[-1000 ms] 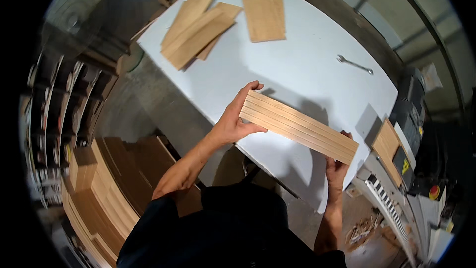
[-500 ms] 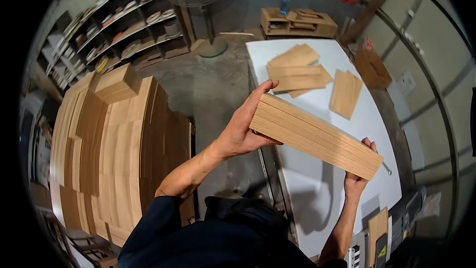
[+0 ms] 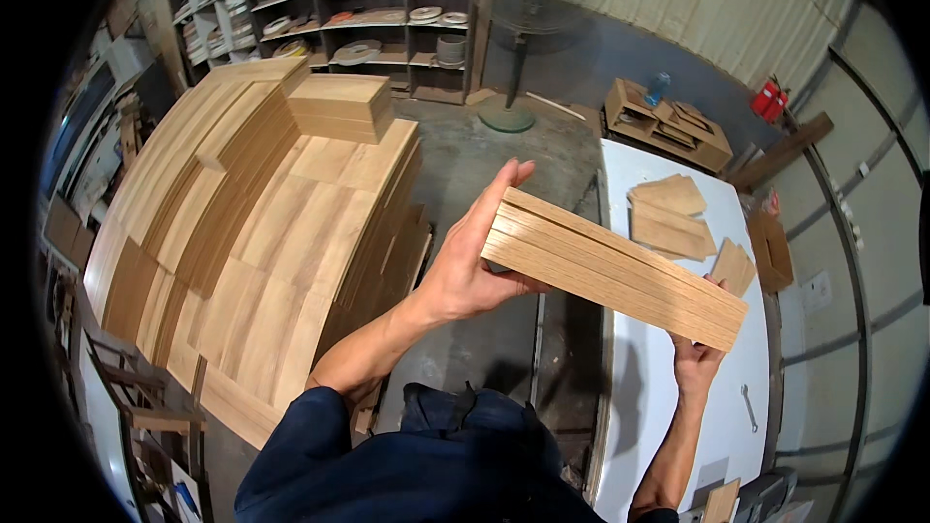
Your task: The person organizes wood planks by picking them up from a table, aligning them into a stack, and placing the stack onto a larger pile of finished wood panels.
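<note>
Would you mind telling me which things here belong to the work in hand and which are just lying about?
In hand:
- bundle of wooden strips
- left hand and right hand, gripping its ends

Lying about:
- big stack of boards
- loose wood pieces on the white table
- wrench
- fan

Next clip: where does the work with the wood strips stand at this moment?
Done: large stacks of wood pieces stand at the person's left. In hand: the left hand and right hand grip opposite ends of a bundle of wood strips, held in the air between the stacks and the white table. Left: the bundle is not yet set down, and loose pieces lie on the table.
</note>
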The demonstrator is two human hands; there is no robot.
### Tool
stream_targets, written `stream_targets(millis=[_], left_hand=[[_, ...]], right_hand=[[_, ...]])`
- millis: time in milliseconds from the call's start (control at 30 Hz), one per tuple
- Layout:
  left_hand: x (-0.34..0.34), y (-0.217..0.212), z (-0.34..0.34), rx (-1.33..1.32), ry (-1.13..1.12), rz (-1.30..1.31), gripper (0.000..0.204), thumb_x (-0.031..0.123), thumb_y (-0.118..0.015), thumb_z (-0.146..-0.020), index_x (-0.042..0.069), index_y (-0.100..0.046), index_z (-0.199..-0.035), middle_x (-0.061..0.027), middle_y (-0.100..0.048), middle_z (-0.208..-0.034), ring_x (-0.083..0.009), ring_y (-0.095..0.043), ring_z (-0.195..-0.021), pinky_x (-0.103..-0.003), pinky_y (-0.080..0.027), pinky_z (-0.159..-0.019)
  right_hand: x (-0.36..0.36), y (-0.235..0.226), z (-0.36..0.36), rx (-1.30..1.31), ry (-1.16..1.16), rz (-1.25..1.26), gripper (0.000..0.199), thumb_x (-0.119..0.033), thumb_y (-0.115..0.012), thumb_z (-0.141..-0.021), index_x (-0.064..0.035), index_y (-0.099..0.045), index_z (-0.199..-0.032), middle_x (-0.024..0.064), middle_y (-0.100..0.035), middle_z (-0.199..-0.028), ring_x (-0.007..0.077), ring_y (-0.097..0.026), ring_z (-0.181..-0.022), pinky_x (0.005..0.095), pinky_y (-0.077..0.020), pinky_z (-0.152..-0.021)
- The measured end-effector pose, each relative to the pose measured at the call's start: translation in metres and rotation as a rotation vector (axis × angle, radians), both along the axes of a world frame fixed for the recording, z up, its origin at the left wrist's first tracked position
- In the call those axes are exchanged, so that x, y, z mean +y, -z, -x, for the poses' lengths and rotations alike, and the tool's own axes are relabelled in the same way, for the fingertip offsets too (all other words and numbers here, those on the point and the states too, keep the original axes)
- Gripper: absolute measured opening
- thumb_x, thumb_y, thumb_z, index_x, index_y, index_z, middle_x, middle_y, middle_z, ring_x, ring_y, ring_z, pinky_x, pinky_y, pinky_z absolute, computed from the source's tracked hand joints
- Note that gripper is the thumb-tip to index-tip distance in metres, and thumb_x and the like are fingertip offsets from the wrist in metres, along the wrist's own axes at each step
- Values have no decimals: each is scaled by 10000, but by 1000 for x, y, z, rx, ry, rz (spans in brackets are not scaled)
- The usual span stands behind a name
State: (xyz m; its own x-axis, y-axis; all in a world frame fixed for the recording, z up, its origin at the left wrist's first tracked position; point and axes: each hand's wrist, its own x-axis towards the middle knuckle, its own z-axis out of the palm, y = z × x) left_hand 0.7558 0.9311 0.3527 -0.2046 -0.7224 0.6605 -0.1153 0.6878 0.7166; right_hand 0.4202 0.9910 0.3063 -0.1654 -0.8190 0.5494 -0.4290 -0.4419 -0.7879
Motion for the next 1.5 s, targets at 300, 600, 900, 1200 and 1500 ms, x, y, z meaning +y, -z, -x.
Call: stream_targets(millis=[300, 600, 900, 1200, 1500], left_hand=[[36, 2, -89, 88, -183, -143, 1109, 118, -876, -588, -7, -195, -1454, -193, -377, -1442, -301, -434, -1289, -368, -366, -1048], [64, 4, -140, 85, -381, -254, 1026, 36, -835, -622, -5, -237, -1454, -162, -423, -1412, -224, -447, -1267, -330, -322, -1059], [72, 30, -182, 172, -442, -308, 1014, 143, -848, -642, -14, -242, -1440, -196, -448, -1375, -282, -445, -1270, -344, -340, -1054], [104, 118, -245, 370, -686, -423, 996, 63, -828, -656, -14, -229, -1448, -191, -376, -1441, -252, -383, -1319, -342, -292, -1091], [122, 183, -314, 358, -1189, -482, 1033, 90, -832, -647, -1, -201, -1461, -199, -336, -1469, -261, -361, -1344, -360, -298, -1099]], right_hand=[[-34, 12, -59, 119, -66, -133, 674, -81, -846, -663, 17, -488, -1226, 108, -578, -1168, 216, -547, -1050, 345, -425, -927], [-52, -18, -137, 182, -240, -282, 486, 13, -774, -634, 28, -572, -1076, 102, -616, -1039, 228, -563, -1002, 370, -424, -922], [-77, -7, -189, 154, -378, -348, 397, 55, -726, -649, 27, -601, -1024, 96, -660, -931, 206, -635, -869, 315, -499, -781], [-143, 59, -293, 303, -745, -329, 323, -27, -769, -677, 18, -645, -971, 81, -699, -859, 130, -644, -776, 256, -491, -679], [-244, 139, -476, 375, -1266, -229, 586, -112, -812, -670, -6, -547, -1182, 170, -656, -1047, 263, -638, -961, 336, -491, -819]])
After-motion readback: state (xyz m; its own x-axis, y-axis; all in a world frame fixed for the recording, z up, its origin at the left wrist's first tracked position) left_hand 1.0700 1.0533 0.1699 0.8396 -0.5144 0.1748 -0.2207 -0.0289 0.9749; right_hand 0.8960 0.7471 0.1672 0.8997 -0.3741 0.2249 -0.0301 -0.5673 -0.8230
